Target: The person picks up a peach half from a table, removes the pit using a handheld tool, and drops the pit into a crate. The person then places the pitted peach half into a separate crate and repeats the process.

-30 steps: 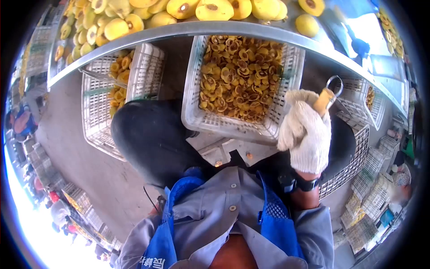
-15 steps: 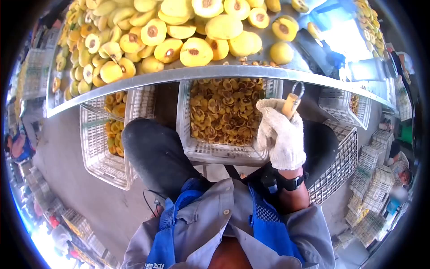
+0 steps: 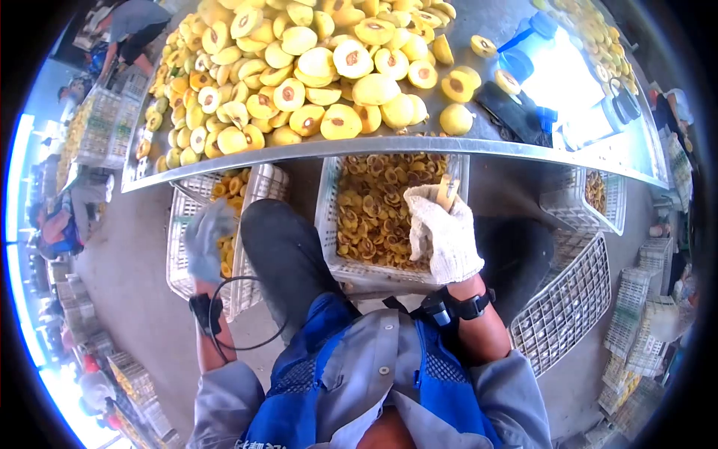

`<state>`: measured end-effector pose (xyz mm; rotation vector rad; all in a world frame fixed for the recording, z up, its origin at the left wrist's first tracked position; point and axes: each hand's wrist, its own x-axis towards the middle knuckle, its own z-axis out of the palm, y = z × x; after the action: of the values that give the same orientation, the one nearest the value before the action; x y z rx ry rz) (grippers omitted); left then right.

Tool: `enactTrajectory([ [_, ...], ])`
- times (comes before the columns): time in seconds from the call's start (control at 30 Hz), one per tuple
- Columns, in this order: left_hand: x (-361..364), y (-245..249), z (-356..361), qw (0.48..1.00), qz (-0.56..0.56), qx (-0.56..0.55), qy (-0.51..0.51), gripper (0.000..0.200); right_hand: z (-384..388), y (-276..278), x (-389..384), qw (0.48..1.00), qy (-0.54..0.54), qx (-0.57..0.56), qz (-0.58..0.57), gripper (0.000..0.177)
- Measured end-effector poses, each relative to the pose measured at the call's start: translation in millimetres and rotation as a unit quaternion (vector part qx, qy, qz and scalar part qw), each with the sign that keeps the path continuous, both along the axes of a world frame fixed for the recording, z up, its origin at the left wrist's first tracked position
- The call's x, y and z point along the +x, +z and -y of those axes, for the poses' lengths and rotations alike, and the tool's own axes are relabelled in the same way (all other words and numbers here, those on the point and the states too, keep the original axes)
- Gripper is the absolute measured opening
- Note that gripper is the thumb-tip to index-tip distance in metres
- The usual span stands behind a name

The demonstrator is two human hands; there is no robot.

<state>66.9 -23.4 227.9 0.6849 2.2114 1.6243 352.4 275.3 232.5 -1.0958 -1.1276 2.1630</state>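
- Left hand [image 3: 209,243]: gloved, blurred, over the left crate [image 3: 177,258], short of the bench's front edge [image 3: 479,146] toward its left corner. Whether the fingers are spread or grip anything cannot be told.
- Fruit pieces [image 3: 235,182] in that crate: probably light, soft and moist; support from beneath without squeezing.
- Fruit halves [image 3: 340,122]: heaped on the bench, from its left end past the middle of the front edge. Expect moderate weight, firm skin, slippery cut faces and easily bruised flesh; take hold around the skin, clear of the cut face.
- Centre crate [image 3: 327,209]: under the middle of the front edge, filled with thin scraps [image 3: 370,217], likely limp and light singly.
- Right hand [image 3: 447,236]: gloved, fingers closed around the wooden-handled tool [image 3: 447,192], over the centre crate's right side. Handle appears stiff and light; grip it low, keeping fingers off the working end.
- Change from the earlier frames, left: the left hand is now in view.
- Change, centre: more of the fruit heap shows.
- Change, right: the tool's metal loop, plain earlier, cannot be made out; the grip is unchanged.
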Motion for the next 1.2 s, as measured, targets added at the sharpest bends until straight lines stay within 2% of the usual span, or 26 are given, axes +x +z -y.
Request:
enactTrajectory([
  [0.03,2.1,20.0,-35.5,0.998,-0.029,-0.013,-0.063,0.036,0.6,-0.8,-0.7,1.000,0.011,0.006,0.000,0.023],
  [0.1,-5.3,24.2,-92.9,0.993,-0.027,-0.055,-0.098,0.034,1.9,-1.9,-0.5,0.999,0.030,0.016,0.003,0.022],
  [0.17,-3.1,25.8,-149.4,0.974,-0.105,-0.166,-0.113,0.031,2.9,-1.6,-0.4,0.999,0.035,0.025,0.007,0.022],
  [0.23,-3.5,21.1,-195.0,0.910,-0.273,-0.265,-0.163,0.046,1.8,-3.1,-1.6,0.999,0.028,0.007,0.020,0.020],
  [0.33,4.3,14.6,-242.6,0.817,-0.448,-0.306,-0.197,0.053,0.7,-1.8,2.1,0.999,0.030,0.019,0.020,0.020],
  [0.43,7.6,22.2,-267.4,0.745,-0.539,-0.312,-0.238,0.052,-2.5,-3.8,7.9,0.999,0.038,0.020,0.033,0.019],
  [0.53,14.0,38.0,-283.1,0.675,-0.547,-0.401,-0.292,0.040,-2.1,-1.5,10.6,0.998,0.048,0.011,0.036,0.021],
  [0.63,6.3,37.5,-288.0,0.658,-0.547,-0.411,-0.315,0.031,-1.4,2.2,9.8,0.998,0.058,0.012,0.038,0.022],
  [0.77,-1.8,32.0,-289.2,0.707,-0.467,-0.413,-0.333,0.026,-0.6,7.0,10.2,0.998,0.058,0.012,0.037,0.022],
  [0.87,-2.3,37.7,-282.8,0.730,-0.434,-0.439,-0.292,0.033,0.5,11.3,10.6,0.997,0.065,0.017,0.040,0.022],
  [0.97,-13.7,36.7,-278.0,0.709,-0.396,-0.496,-0.306,0.040,5.8,11.3,8.3,0.997,0.061,0.044,0.031,0.022],
  [1.07,-11.5,35.9,-271.3,0.742,-0.357,-0.496,-0.274,0.044,16.7,5.8,7.5,0.997,0.056,0.052,0.029,0.020],
  [1.17,-13.2,22.2,-245.9,0.850,-0.328,-0.359,-0.202,0.047,30.0,-15.3,10.4,0.993,0.068,0.092,0.032,0.019],
  [1.2,-10.0,22.2,-238.7,0.895,-0.274,-0.309,-0.167,0.045,33.4,-16.0,10.1,0.991,0.075,0.097,0.043,0.019],
])
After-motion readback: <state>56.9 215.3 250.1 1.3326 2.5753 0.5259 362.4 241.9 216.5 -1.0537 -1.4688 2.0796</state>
